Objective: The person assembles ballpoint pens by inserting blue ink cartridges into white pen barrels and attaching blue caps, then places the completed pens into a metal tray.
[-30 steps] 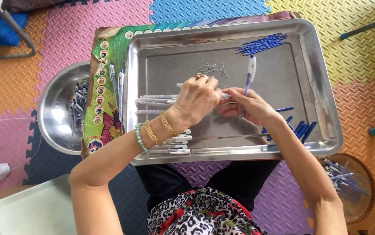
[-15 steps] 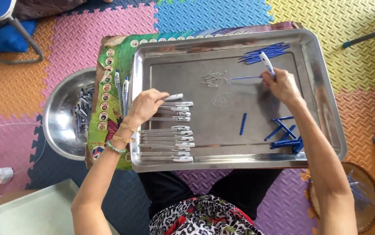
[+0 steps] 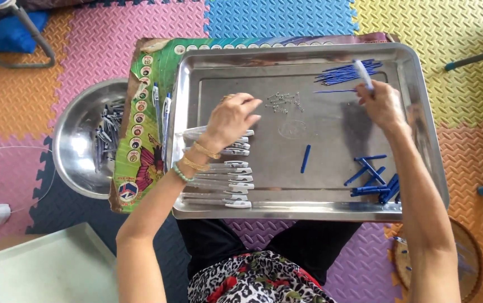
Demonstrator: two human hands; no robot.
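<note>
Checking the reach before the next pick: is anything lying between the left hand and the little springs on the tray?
Nothing visible. The left hand hovers just beside the springs, fingertips pointing at them, with only bare tray floor between. The white barrels lie nearer the person, under the wrist.

Two hands (image 3: 231,119) over steel tray (image 3: 421,101)

Steel bowl (image 3: 79,132) of clips left — foam mats (image 3: 112,39), white tray (image 3: 34,269).

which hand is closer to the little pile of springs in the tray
Left. The left hand has its fingertips just beside the springs, while the right hand is farther off, by the thin blue refills.
</note>
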